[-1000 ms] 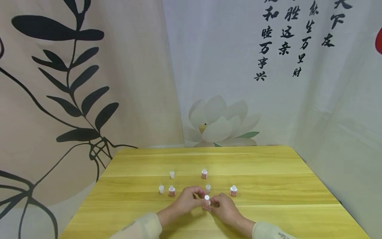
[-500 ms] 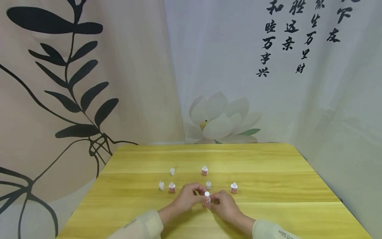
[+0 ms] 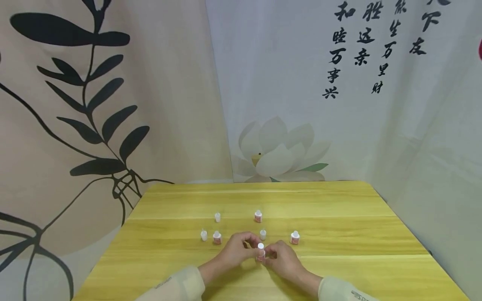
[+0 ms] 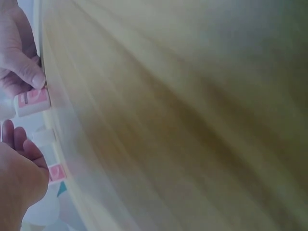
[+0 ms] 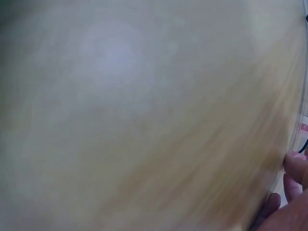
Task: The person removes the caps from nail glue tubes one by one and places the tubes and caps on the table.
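A small white bottle (image 3: 260, 256) with a red-and-white label stands upright between my hands, white cap on top. My left hand (image 3: 238, 250) pinches it at the cap, thumb in front and index finger curved behind. Lower down, the fingertips of my right hand (image 3: 283, 260) hold the bottle's body from the right. From the left wrist the same bottle (image 4: 32, 102) shows sideways, the right thumb (image 4: 34, 77) on its base end and left fingers (image 4: 19, 137) beside the cap. The right wrist view catches only part of the right hand (image 5: 293, 192).
Several similar labelled bottles stand around: one at left (image 3: 217, 237), one at the back (image 3: 257, 216), one at right (image 3: 295, 237). Small translucent white pieces stand among them, at far left (image 3: 203, 235), back left (image 3: 217, 217) and behind my hands (image 3: 262, 234). All are on the wooden table (image 3: 339, 276).
Both hands stay at the bottle with almost no movement. The head view tilts slightly; the other things on the table keep their places.
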A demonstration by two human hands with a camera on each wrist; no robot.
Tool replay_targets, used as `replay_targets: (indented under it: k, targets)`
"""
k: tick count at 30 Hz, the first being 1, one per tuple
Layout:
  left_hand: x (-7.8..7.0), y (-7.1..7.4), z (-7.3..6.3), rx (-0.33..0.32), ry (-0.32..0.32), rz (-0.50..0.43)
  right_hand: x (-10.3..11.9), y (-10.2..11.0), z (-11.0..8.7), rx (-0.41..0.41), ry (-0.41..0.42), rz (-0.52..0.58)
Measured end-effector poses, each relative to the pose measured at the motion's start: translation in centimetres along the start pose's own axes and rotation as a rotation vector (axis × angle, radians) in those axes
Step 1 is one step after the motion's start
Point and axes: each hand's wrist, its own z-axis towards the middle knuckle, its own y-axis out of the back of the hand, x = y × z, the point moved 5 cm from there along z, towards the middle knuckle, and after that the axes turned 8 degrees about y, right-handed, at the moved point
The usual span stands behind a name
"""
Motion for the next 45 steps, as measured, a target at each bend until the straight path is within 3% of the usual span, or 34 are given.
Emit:
replay_targets:
  k: [9,22,35,45]
  targets:
    - [-0.6,0.2,-0.3,0.032,-0.038,0.01,0.2,0.1,-0.1,-0.008,-0.004,-0.017]
    - [0.3,-0.1,0.1,0.002,0.025,-0.005,0.1,0.0,-0.2,-0.007,-0.016,-0.013]
    - [0.2,0.3,-0.1,0.049,-0.034,-0.002,0.1,0.0,-0.1,0.003,-0.003,0.0]
    - [0.5,0.0,0.1,0.027,0.014,-0.023,0.1,-0.1,-0.1,0.003,0.005,-0.006]
